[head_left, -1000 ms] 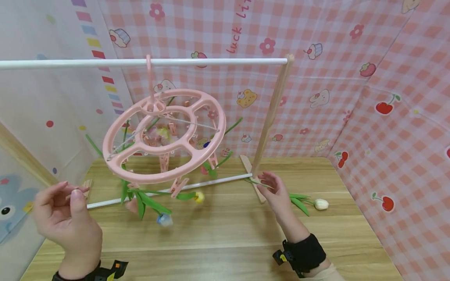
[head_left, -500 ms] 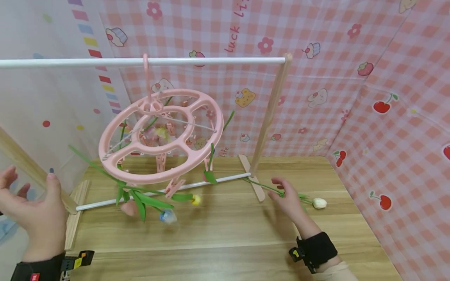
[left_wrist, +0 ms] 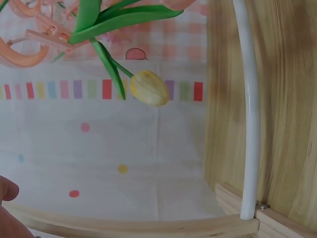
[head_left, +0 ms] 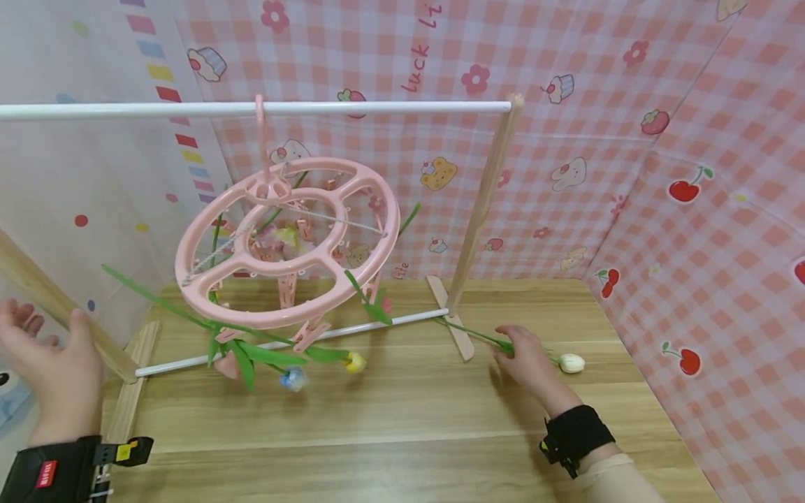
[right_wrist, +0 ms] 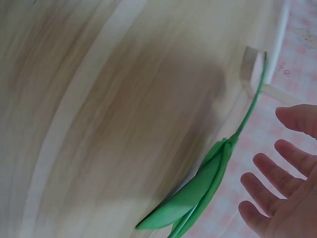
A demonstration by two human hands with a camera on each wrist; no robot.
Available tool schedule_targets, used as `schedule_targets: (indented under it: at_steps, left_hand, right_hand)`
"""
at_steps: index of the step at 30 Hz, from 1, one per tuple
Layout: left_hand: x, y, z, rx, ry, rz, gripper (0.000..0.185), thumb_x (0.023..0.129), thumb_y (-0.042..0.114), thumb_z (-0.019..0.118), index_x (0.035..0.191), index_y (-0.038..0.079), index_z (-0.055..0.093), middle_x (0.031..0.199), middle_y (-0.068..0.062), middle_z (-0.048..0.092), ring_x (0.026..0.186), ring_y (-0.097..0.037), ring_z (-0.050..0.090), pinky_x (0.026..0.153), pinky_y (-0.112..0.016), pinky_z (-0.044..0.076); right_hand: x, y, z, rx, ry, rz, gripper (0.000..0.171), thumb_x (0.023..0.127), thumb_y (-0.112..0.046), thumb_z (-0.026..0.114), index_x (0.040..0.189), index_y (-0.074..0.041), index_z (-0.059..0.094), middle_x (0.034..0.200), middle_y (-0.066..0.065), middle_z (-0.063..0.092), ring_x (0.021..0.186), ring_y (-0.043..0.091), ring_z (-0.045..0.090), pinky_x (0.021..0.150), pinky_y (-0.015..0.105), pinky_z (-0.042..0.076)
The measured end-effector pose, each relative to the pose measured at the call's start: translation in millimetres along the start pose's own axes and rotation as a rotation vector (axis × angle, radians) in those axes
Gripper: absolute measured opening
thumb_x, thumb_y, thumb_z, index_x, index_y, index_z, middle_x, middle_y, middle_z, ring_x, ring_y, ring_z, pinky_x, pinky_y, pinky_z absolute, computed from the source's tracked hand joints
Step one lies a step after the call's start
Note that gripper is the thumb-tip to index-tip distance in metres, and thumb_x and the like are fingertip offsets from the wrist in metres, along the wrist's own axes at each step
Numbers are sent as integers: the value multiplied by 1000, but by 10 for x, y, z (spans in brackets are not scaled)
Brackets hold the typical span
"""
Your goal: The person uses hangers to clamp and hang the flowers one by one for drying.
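Note:
A pink round clip hanger [head_left: 286,241] hangs from the white top rod [head_left: 377,107] of a wooden rack. Artificial flowers dangle from its clips, among them a yellow tulip [head_left: 355,361] [left_wrist: 148,88] and a blue flower [head_left: 291,378]. On the table lies a white tulip [head_left: 571,362] with a green stem [head_left: 470,333] and leaves [right_wrist: 198,193]. My right hand [head_left: 517,349] hovers over those leaves with its fingers [right_wrist: 290,153] spread, gripping nothing. My left hand [head_left: 40,349] is held up open at the far left, away from the hanger and holding nothing.
The rack's right post [head_left: 484,202], its wooden foot [head_left: 454,328] and the low white bar [head_left: 270,344] [left_wrist: 250,109] cross the wooden table [head_left: 409,426]. Pink checked cloth walls [head_left: 704,209] close in the back and right side.
My left hand drew back from the hanger to the far left and opened. My right hand slid right along the table onto the white tulip's stem. The hanger swung and turned a little.

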State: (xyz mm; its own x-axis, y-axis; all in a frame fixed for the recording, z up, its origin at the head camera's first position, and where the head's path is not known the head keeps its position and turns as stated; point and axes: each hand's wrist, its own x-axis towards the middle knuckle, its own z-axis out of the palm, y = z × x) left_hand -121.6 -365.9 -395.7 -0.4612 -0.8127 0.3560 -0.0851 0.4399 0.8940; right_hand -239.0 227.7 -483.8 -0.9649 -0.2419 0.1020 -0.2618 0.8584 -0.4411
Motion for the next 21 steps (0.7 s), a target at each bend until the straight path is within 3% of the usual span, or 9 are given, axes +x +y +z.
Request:
schedule_targets:
  at_steps: [8, 15, 19, 21]
  left_hand:
    - [112, -16, 98, 0, -31, -87, 45, 100, 29, 40, 143, 31, 30, 143, 4, 39, 131, -7, 37, 113, -31, 34]
    - [169, -110, 103, 110, 28, -122, 35, 101, 33, 38, 132, 25, 52, 127, 5, 57, 115, 2, 51, 105, -25, 43]
    - [187, -172, 88, 195, 30, -100, 39, 101, 35, 36, 129, 19, 57, 129, -2, 59, 109, 7, 51, 101, -20, 45]
    - [200, -185, 82, 219, 21, -101, 40, 101, 37, 35, 129, 18, 58, 125, 1, 61, 104, 9, 51, 96, -15, 45]
  right_hand:
    - [19, 100, 23, -104, -3, -77, 48, 82, -12, 71, 126, 0, 55, 125, 23, 56, 114, 43, 53, 94, 56, 46]
    - [78, 131, 33, -134, -21, -75, 44, 85, -13, 69, 125, -1, 56, 124, 22, 57, 112, 42, 54, 92, 56, 46]
    - [101, 129, 70, -152, -44, -52, 41, 87, -14, 67, 125, -1, 57, 122, 22, 58, 110, 42, 55, 91, 55, 47]
    - [103, 120, 89, -159, -42, -43, 40, 87, -15, 67, 123, -2, 58, 120, 22, 58, 108, 41, 56, 89, 55, 48]
